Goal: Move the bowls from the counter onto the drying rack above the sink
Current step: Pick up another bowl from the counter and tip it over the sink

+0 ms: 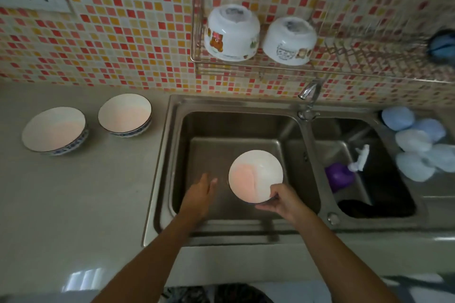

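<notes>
Sink (170,155) below: right hand (283,200) fingers grip white bowl (256,176), left hand (199,194) fingers open w/ nothing held.

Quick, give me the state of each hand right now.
Left hand: open, empty, over the sink.
Right hand: closed on the rim of a white bowl.

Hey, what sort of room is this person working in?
Most likely a home kitchen. A stainless double sink with a faucet is set into the counter, a wire drying rack on the mosaic-tiled wall holds upturned bowls, and the right hand holds a bowl over the basin.
</notes>
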`<state>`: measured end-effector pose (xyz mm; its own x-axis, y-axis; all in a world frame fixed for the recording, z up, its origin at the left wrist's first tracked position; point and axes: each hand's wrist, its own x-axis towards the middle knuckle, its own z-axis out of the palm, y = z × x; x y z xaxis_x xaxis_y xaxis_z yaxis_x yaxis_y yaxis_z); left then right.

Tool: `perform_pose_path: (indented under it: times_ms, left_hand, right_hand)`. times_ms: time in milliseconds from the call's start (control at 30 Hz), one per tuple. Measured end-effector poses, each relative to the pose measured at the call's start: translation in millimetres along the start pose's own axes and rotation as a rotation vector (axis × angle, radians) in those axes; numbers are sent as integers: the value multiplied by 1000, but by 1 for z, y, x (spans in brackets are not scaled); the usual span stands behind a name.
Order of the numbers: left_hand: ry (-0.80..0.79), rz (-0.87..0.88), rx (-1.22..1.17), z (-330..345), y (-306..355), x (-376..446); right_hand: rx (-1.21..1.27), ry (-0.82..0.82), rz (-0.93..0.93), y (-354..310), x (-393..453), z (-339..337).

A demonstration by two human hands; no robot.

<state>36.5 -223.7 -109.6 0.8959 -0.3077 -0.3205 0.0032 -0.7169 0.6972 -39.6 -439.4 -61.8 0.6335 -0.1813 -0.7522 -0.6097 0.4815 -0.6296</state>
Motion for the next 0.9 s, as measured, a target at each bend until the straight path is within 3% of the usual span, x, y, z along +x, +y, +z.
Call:
perform_pose_path:
  times_ms: [133, 267, 467, 900]
  left_hand:
    - [-125, -29, 198, 31, -32, -19]
    - [-53, 39, 400, 45, -43, -29]
    - [9, 13, 370, 47, -45, -26]
    - [90, -6, 317, 46, -40, -33]
  right_hand:
    - [-59, 110, 13, 3, 14, -23]
    - [-139, 183, -28, 6, 28, -45]
    - [-337, 269, -100, 7, 48, -61]
    - [-775, 369, -457, 23, 67, -57]
